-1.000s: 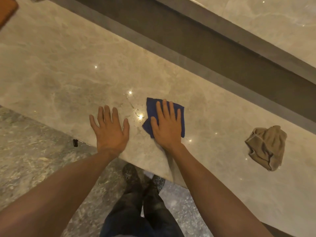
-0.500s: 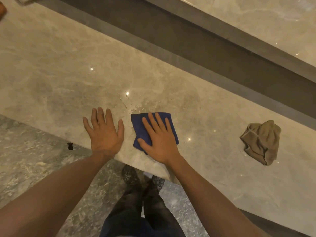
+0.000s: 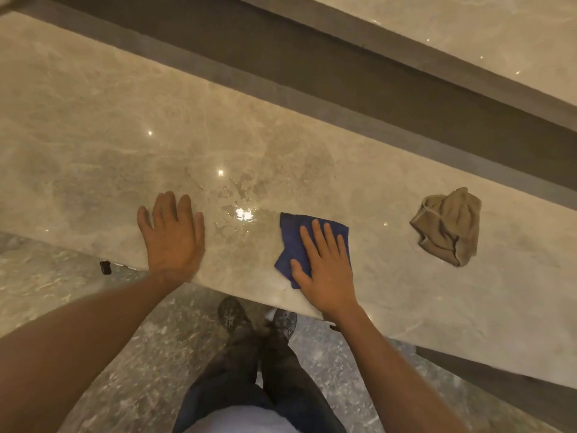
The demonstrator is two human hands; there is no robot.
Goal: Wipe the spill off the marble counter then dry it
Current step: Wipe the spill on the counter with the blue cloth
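Note:
My right hand [image 3: 326, 270] presses flat on a folded blue cloth [image 3: 292, 234] near the front edge of the beige marble counter [image 3: 93, 135]. A thin wet patch of spill [image 3: 237, 201] glistens just left of the cloth, between my two hands. My left hand [image 3: 173, 235] lies flat on the bare counter with fingers spread, holding nothing. A crumpled tan cloth [image 3: 448, 226] rests on the counter to the right, apart from both hands.
A dark recessed channel [image 3: 343, 82] runs along the back of the counter, with a second marble surface [image 3: 468, 29] beyond it. Below the front edge are the speckled floor [image 3: 93, 339], my legs and shoes [image 3: 256, 320], and a small dark object [image 3: 105, 267].
My right hand has slid the blue cloth to the right, uncovering the wet patch. The left hand has stayed flat in place.

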